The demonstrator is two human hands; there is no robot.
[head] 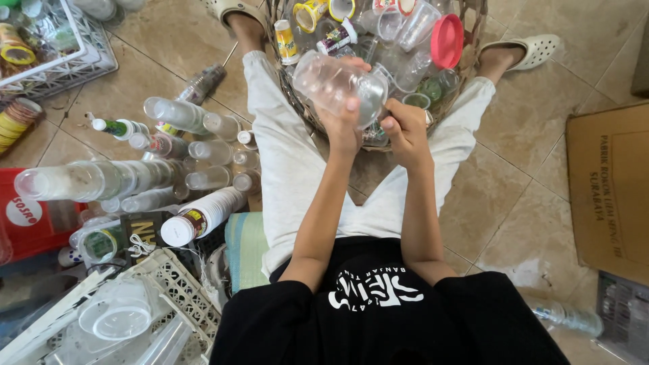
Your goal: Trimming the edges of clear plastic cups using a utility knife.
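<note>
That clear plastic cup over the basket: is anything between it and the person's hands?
Nothing visible. The left hand already holds the clear plastic cup from below, thumb against its side, and the right hand touches its rim end, above the wicker basket.

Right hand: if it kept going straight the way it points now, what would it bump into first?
The right hand points toward the wicker basket. Going straight on, it would likely first meet the clear plastic cups just beyond its knuckles inside the basket, though depth is hard to judge from above.
</note>
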